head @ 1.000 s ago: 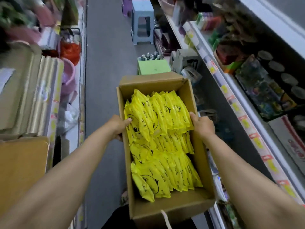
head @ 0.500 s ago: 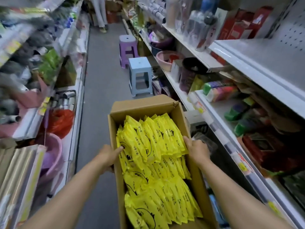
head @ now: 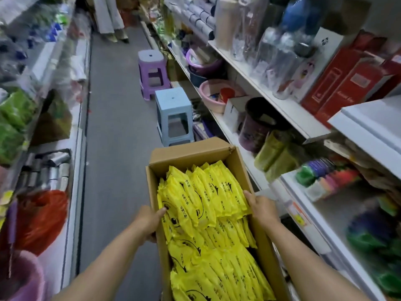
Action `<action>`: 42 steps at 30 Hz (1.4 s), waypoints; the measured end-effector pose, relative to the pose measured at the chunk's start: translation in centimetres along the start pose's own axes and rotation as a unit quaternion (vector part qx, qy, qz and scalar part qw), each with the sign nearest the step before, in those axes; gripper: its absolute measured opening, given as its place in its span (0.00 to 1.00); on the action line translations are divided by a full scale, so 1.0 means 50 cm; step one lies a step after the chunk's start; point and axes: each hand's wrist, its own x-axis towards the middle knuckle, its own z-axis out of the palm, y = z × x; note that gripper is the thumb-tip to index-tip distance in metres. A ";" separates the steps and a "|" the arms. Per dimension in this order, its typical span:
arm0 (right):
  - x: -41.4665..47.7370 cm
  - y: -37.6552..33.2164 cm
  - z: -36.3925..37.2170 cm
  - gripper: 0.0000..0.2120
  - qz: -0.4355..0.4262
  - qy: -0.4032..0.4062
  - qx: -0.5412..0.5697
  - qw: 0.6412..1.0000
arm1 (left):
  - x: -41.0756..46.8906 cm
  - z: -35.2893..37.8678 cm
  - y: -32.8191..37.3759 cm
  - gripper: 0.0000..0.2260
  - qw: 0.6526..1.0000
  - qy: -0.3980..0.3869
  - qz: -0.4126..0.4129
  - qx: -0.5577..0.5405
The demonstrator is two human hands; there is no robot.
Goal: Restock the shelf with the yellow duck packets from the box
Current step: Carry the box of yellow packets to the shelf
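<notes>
An open brown cardboard box [head: 191, 154] is held in front of me over the aisle floor. It is packed with several yellow duck packets [head: 206, 205] in overlapping rows. My left hand [head: 149, 220] grips the box's left wall, thumb over the rim against a packet. My right hand [head: 261, 210] grips the right wall, thumb inside the rim. A white shelf [head: 321, 216] runs along the right, close to the box.
A blue stool [head: 174, 115] stands in the aisle just beyond the box, a purple stool [head: 153, 73] behind it. Stocked shelves line both sides. A person's legs [head: 112, 20] show at the far end. Red bag [head: 41, 216] at left.
The view has tilted up and the aisle ahead has come closer. The box sits lower in view. Both hands keep the same grip on its walls.
</notes>
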 end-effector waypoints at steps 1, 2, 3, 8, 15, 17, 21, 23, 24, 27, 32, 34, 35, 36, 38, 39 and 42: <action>0.021 -0.013 0.003 0.30 0.004 0.001 0.001 1.000 | 0.023 -0.008 0.021 0.16 1.000 -0.003 -0.003 0.001; 0.042 -0.024 0.008 0.29 0.004 0.003 0.004 1.000 | 0.046 -0.016 0.039 0.16 1.000 -0.006 -0.006 0.002; 0.059 -0.036 0.012 0.29 0.008 0.005 0.004 1.000 | 0.073 -0.022 0.053 0.17 1.000 -0.005 -0.008 0.008; 0.168 -0.064 0.037 0.28 0.010 0.006 0.031 0.999 | 0.186 -0.035 0.107 0.22 0.999 0.005 -0.008 0.040; 0.261 -0.086 0.031 0.27 -0.014 -0.007 0.008 1.000 | 0.239 -0.016 0.159 0.19 0.997 0.046 -0.017 0.055; 0.281 -0.085 0.028 0.27 -0.016 -0.018 0.001 1.000 | 0.245 -0.008 0.164 0.20 0.997 0.045 -0.026 0.048; 0.298 -0.063 0.039 0.27 -0.020 -0.033 -0.007 0.999 | 0.247 0.022 0.151 0.20 0.998 0.039 -0.041 0.041; 0.300 -0.043 0.047 0.27 -0.012 -0.038 -0.015 0.999 | 0.251 0.042 0.133 0.19 0.998 0.028 -0.044 0.031; 0.299 -0.032 0.050 0.28 -0.004 -0.041 -0.015 0.999 | 0.252 0.052 0.127 0.19 0.998 0.022 -0.049 0.027; 0.289 0.002 0.060 0.29 0.017 -0.054 -0.014 0.998 | 0.264 0.085 0.105 0.18 0.998 0.004 -0.058 0.019; 0.266 0.079 0.089 0.28 0.040 -0.069 -0.043 0.996 | 0.276 0.147 0.063 0.16 0.996 -0.034 -0.085 0.008; 0.261 0.106 0.099 0.28 0.051 -0.077 -0.058 0.994 | 0.286 0.172 0.043 0.17 0.994 -0.051 -0.101 0.008; 0.261 0.117 0.103 0.28 0.056 -0.081 -0.063 0.993 | 0.291 0.183 0.033 0.17 0.993 -0.055 -0.103 0.014; 0.261 0.126 0.106 0.29 0.061 -0.085 -0.068 0.992 | 0.296 0.191 0.029 0.17 0.993 -0.057 -0.106 0.021; 0.267 0.139 0.111 0.29 0.068 -0.090 -0.081 0.990 | 0.306 0.206 0.025 0.16 0.993 -0.053 -0.102 0.032; 0.269 0.143 0.112 0.29 0.074 -0.093 -0.085 0.989 | 0.312 0.213 0.021 0.17 0.993 -0.053 -0.101 0.034; 0.277 0.150 0.118 0.29 0.091 -0.099 -0.078 0.988 | 0.318 0.218 0.020 0.17 0.991 -0.061 -0.110 0.039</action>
